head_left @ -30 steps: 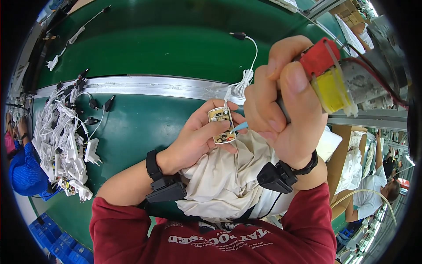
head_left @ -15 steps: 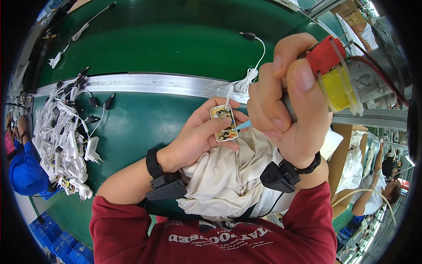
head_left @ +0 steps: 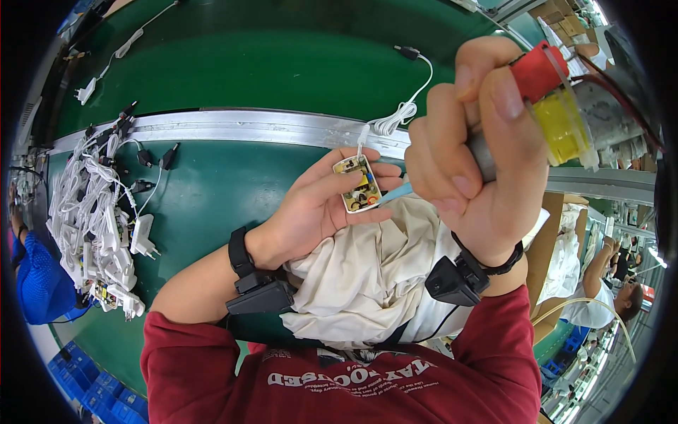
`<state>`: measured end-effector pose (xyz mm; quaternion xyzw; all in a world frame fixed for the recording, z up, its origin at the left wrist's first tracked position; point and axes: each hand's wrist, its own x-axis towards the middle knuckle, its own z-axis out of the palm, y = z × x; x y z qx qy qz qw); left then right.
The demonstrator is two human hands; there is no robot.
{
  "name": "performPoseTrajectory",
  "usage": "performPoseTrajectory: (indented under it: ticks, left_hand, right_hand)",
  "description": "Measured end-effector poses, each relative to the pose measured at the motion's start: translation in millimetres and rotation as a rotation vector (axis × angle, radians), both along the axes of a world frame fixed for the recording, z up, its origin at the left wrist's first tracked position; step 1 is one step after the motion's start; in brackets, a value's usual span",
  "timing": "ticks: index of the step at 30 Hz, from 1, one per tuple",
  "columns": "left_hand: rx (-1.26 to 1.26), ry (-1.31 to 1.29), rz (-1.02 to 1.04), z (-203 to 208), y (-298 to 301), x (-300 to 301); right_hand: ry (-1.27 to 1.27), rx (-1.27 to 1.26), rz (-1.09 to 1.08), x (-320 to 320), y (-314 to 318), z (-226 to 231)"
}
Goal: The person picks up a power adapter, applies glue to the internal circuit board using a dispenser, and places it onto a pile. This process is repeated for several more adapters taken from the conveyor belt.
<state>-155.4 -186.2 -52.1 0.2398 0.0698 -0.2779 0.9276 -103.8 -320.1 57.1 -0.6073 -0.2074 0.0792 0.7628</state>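
Note:
My left hand point(head_left: 311, 201) holds an open power adapter point(head_left: 361, 198), its thumb over one side and its fingers beneath. Inside the white shell a circuit board with small parts shows, and a white cable point(head_left: 362, 138) leaves its far end. Raised at the right, my right hand point(head_left: 484, 141) is wrapped round a grey tube-shaped dispensing tool point(head_left: 606, 113) with a red block and a yellow band. Its light blue tapered nozzle point(head_left: 397, 193) points left, with the tip at the adapter's near right edge. Whether the tip touches the board, I cannot tell.
A pile of white adapters and cables point(head_left: 95, 226) lies on the green table at left. A metal rail point(head_left: 233, 126) crosses the table; beyond it lie a coiled cable point(head_left: 395, 120) and another adapter point(head_left: 86, 92). Pale cloth point(head_left: 360, 275) sits before me, a cardboard box point(head_left: 554, 247) to the right.
My left hand and the adapter have shifted slightly away from me, and the thumb has moved up the board. The tool has moved right, its nozzle tip now at the adapter's edge.

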Motion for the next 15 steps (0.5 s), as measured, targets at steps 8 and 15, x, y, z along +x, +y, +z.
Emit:
performPoseTrajectory:
  ticks: [8, 15]
  left_hand:
    - [-0.036, -0.003, -0.014, -1.8, 0.3, -0.3]
    - [-0.055, -0.006, -0.021, -2.3, 1.3, 0.3]
  right_hand:
    - [0.008, 0.013, -0.019, 2.2, 1.6, -0.7]
    - [-0.023, 0.027, 0.079, 6.5, -4.3, -6.4]
